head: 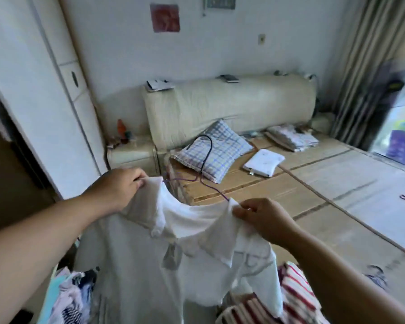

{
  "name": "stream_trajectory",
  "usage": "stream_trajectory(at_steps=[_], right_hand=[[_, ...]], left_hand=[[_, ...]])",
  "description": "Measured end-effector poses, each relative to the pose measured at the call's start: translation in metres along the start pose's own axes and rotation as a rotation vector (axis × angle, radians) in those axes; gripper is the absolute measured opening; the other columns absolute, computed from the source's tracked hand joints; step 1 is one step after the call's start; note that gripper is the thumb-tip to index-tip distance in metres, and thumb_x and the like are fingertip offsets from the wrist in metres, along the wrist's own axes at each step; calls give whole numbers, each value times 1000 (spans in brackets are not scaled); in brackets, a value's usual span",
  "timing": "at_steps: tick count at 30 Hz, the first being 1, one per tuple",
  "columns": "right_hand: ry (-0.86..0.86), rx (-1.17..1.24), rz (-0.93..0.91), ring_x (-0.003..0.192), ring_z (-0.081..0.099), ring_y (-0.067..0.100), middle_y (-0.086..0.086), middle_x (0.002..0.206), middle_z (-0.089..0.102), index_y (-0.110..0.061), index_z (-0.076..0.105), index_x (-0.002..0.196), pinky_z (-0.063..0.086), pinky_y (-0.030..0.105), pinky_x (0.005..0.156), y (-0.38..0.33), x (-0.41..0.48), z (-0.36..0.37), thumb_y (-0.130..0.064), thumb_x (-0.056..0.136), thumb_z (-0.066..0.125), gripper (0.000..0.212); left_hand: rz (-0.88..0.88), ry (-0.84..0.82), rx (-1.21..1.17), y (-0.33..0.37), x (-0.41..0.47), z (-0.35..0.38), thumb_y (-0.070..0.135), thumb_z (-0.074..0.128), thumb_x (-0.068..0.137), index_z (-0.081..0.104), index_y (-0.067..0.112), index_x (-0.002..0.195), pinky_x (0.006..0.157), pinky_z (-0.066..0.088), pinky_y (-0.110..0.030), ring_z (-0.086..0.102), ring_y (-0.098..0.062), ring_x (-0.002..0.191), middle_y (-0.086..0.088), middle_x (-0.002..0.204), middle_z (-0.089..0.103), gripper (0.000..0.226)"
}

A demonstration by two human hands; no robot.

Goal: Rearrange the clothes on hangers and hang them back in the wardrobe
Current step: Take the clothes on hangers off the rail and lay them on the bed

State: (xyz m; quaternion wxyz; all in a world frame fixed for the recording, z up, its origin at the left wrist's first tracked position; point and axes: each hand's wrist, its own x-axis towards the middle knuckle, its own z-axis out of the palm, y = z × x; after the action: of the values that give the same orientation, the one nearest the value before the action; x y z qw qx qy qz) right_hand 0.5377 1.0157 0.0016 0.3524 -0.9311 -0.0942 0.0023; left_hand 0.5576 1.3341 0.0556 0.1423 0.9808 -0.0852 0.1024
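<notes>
Left hand (pixel 119 188) and right hand (pixel 264 218) each pinch 1 shoulder of the white shirt (pixel 150 265), held up before the bed (pixel 313 183) with its checked pillow (pixel 216 152); the shirt is collared, on a purple hanger (pixel 215 190).

Both arms are out in front of me, bare all the way along. My left forearm (pixel 40 237) comes in from the lower left and climbs toward the middle, wrist fairly straight, back of the hand facing up. My left hand (pixel 117 190) is curled, its fingertips (pixel 139 182) pinching one shoulder of the white shirt (pixel 150 265). My right forearm (pixel 351 277) enters from the lower right corner, angling up and inward. My right hand (pixel 264 220) sits lower in view than the left, knuckles up, fingers (pixel 242 210) bent and nipping the other shoulder. The two hands are well apart.
</notes>
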Motion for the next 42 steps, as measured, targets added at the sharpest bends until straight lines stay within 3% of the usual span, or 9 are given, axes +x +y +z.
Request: stream_trajectory(at_steps=[4,8,14,20,25,28,33,36,42], right_hand=[[-71,38,228,54,43,9,-2,57,49,-14,60,66,35,25,52,78,-57,-12,-38,89,58,33],[-121,216,487,57,48,14,-2,61,54,-14,63,67,38,26,57,157,-119,-48,-32,89,61,29],[14,369,774,60,58,20,6,64,64,-8,69,74,47,33,59,262,-206,-121,-32,88,63,28],[190,304,930,60,61,19,1,73,70,-25,69,79,51,31,57,362,-244,-122,-37,92,55,23],[225,136,1014,68,57,19,4,84,66,-24,67,95,43,28,59,434,-243,-76,-37,96,46,24],[228,64,1056,84,61,28,9,94,67,-31,64,95,49,34,74,462,-233,-52,-38,96,43,23],[180,94,1049,111,56,25,5,129,59,-26,50,134,42,28,83,488,-220,-36,-22,95,49,39],[23,-15,1020,130,43,22,0,146,43,-25,35,144,37,29,100,484,-213,-30,-28,94,52,53],[12,-51,736,130,43,16,-3,143,46,-28,41,140,37,29,102,429,-151,-38,-25,93,52,49]], left_hand=[[119,-166,-27,63,18,77,15,55,93,67,16,98,74,32,-26,56,-21,98,-5,99,64,13],[255,-338,-68,148,37,155,17,54,93,67,17,99,72,31,-25,57,-21,101,-4,102,64,14],[387,-493,-139,299,48,258,29,47,95,63,23,100,81,41,-32,55,-22,103,-2,106,62,17],[405,-556,-67,411,53,335,29,44,96,61,25,101,87,45,-39,53,-29,104,-6,112,57,19],[373,-637,67,437,58,403,26,37,95,58,32,97,86,45,-41,53,-30,103,-4,111,55,21],[320,-641,73,439,63,435,26,35,93,56,35,95,82,40,-40,51,-30,102,-3,109,52,23],[292,-640,19,432,56,469,38,47,92,38,38,138,106,32,-47,35,-27,131,-3,146,31,47],[253,-693,40,418,38,464,40,54,89,32,38,141,111,23,-46,21,-26,141,-2,157,9,57],[136,-676,5,380,45,416,39,52,88,38,37,138,113,24,-44,21,-25,141,-2,158,9,52]])
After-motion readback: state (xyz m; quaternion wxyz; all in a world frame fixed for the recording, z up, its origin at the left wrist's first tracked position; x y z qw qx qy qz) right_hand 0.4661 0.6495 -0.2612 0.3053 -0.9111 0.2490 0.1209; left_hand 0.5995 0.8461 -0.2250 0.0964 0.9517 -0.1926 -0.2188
